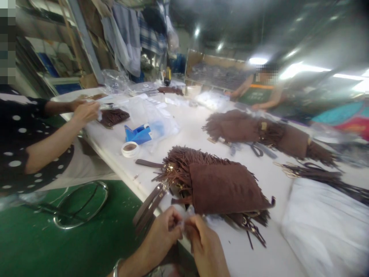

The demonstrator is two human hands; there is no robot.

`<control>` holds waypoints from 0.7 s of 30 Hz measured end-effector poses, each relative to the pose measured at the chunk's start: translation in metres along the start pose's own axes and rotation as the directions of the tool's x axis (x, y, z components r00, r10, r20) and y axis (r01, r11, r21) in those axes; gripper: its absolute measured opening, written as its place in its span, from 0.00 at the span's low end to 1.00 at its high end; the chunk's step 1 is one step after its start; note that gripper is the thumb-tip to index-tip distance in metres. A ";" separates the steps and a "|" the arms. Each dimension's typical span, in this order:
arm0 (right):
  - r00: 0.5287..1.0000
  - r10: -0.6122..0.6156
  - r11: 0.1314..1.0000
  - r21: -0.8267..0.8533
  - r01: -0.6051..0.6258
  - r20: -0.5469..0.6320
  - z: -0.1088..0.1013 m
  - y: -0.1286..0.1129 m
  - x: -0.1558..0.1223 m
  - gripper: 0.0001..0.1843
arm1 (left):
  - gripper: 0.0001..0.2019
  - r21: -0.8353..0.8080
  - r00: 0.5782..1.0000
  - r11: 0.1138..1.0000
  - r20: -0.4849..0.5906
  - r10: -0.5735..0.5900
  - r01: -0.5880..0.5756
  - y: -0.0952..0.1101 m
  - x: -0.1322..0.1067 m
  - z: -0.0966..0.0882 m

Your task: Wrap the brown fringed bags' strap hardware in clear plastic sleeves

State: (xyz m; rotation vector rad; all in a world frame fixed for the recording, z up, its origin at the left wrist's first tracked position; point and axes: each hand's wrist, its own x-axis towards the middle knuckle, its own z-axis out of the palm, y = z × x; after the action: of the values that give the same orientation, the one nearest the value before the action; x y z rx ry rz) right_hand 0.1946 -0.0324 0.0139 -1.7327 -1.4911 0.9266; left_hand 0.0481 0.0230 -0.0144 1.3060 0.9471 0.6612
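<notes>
My left hand (164,232) and my right hand (203,240) meet at the table's near edge, fingers pinched together. Something small and whitish shows between the fingertips, too blurred to name. Just beyond them lies a stack of brown suede fringed bags (221,188), the top one flat side up. Gold-coloured metal clasps (170,168) show at its left end, and more hardware hangs out at the front right. Brown straps (148,206) stick out over the edge to the left of my hands.
A co-worker's hands (86,109) work at the left beside a small brown bag (113,116). A blue holder (138,133) and a white tape roll (130,149) lie mid-table. More fringed bags (239,127) lie farther back; white sheeting (325,227) is at right. Another person (256,96) stands opposite.
</notes>
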 end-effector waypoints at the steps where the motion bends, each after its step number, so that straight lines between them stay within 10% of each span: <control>1: 1.000 0.003 1.000 -0.011 -0.003 -0.009 0.000 0.001 0.000 0.10 | 0.02 0.002 1.000 1.000 -0.001 -0.007 0.007 -0.001 0.000 0.000; 21: 0.998 -0.037 0.999 0.001 0.037 0.050 -0.004 0.001 -0.001 0.08 | 0.06 0.113 0.999 0.993 0.017 0.043 -0.045 0.008 -0.005 -0.001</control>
State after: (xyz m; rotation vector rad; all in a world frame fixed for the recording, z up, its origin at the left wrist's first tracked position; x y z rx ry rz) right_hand 0.1984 -0.0333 0.0150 -1.6873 -1.5498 0.9578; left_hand 0.0462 0.0208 -0.0056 1.4333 0.9578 0.6392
